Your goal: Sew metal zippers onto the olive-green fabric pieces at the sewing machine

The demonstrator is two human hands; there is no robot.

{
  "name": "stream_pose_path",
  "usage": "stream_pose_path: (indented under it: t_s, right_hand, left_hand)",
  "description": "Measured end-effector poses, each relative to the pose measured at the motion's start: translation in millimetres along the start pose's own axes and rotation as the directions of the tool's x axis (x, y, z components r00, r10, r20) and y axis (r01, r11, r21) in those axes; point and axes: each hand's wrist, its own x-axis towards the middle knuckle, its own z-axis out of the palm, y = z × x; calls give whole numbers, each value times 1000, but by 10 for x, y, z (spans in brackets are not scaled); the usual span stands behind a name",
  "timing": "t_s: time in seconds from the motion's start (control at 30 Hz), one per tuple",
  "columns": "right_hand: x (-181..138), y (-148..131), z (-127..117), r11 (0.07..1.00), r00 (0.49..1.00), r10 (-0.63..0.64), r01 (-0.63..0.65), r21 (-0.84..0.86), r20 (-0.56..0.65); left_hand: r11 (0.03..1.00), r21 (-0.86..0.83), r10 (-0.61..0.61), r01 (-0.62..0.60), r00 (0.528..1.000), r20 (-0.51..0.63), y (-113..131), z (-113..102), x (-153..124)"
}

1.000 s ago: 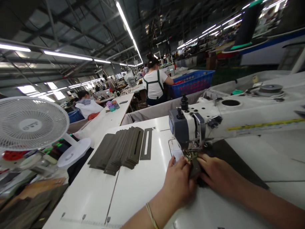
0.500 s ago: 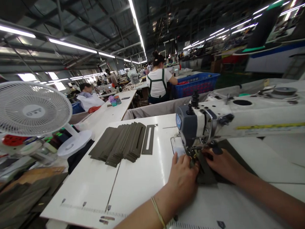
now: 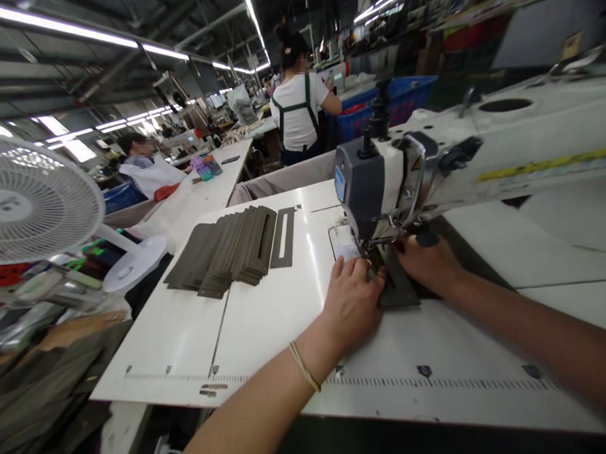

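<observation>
Under the head of a white and dark grey sewing machine [image 3: 369, 183] lies a dark grey-green fabric piece [image 3: 400, 291] on the white table. My left hand [image 3: 353, 298] rests at its left side, fingers spread and bent down by the needle area, thumb on the fabric. On the other side, my right hand [image 3: 428, 263] has its fingers closed at the fabric's edge near the presser foot; a round dark knob covers part of them. Both hands are close to the needle, whose tip I cannot make out. Another dark piece [image 3: 456, 245] extends behind my right hand.
Left of the machine sits a fanned stack of dark fabric strips [image 3: 222, 254], beside a single slotted piece [image 3: 283, 238]. A white fan [image 3: 40, 204] stands at the left, above piled cloth [image 3: 39, 390]. Ahead, a person [image 3: 300, 111] works near a blue crate [image 3: 411, 101].
The camera view has tilted down and shifted, so the table's front edge shows more. Both hands stay at the fabric by the needle; the fabric stack has not been disturbed.
</observation>
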Motion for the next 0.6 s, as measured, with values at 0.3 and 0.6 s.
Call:
stream_pose_path:
  t_s: [0.3,0.6]
  right_hand:
    - [-691,-276,-387,794,791,-591,605,58,-157]
    - [-625,-348,-426,746,730,-661,665,-43,-174]
  left_hand:
    - [973,-220,42,-74,988,-145,-116,30,-118]
    - [988,2,151,-153,974,-167,-16,102,-84]
